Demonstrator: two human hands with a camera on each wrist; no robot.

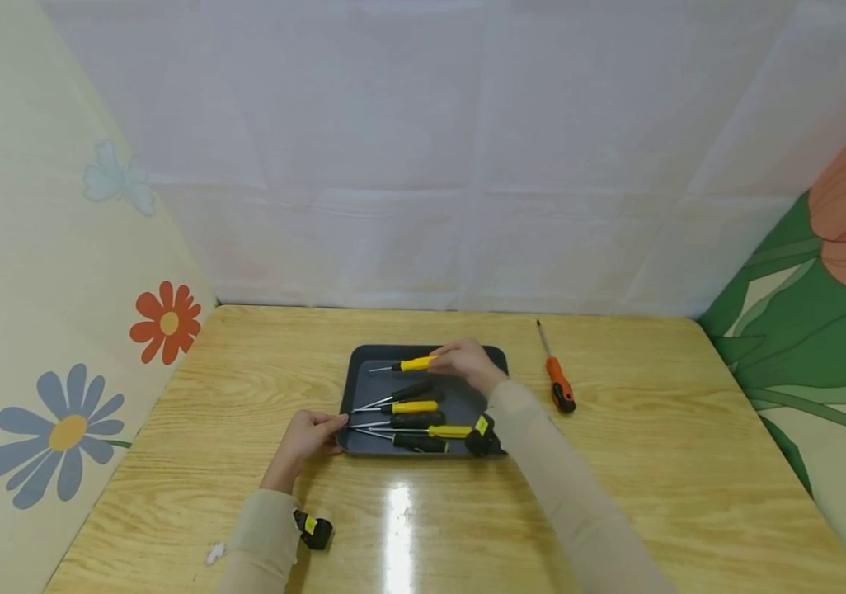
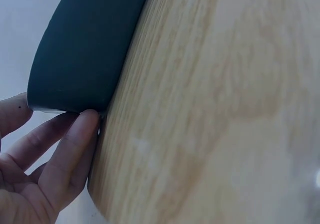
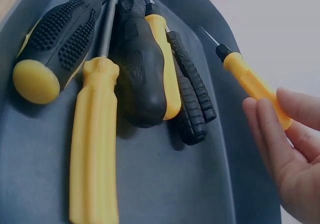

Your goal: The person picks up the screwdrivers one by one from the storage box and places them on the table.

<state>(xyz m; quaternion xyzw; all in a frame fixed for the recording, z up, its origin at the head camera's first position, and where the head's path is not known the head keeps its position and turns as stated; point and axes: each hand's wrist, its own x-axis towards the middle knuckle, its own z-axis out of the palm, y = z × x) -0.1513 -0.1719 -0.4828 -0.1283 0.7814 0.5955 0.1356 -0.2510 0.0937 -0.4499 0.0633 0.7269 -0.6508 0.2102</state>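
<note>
In the head view my right hand [image 1: 466, 363] pinches a small yellow screwdriver [image 1: 415, 363] by its handle, over the back part of a dark grey tray [image 1: 467, 400]. The right wrist view shows that screwdriver's [image 3: 250, 81] thin tip pointing away from the fingers. My left hand [image 1: 307, 441] holds the tray's front left corner, thumb at the rim and fingers against the outer wall [image 2: 75, 83]. Several screwdrivers lie side by side in the tray, among them a yellow-handled one [image 3: 95, 139], a black one with a yellow end [image 3: 57, 48] and a thick black one [image 3: 142, 68].
To the right of the tray an orange and black screwdriver [image 1: 558, 384] lies on the wooden table [image 1: 653, 462]. A small white scrap [image 1: 215, 553] is near the left sleeve. A white cloth wall [image 1: 393, 165] rises behind the table's back edge.
</note>
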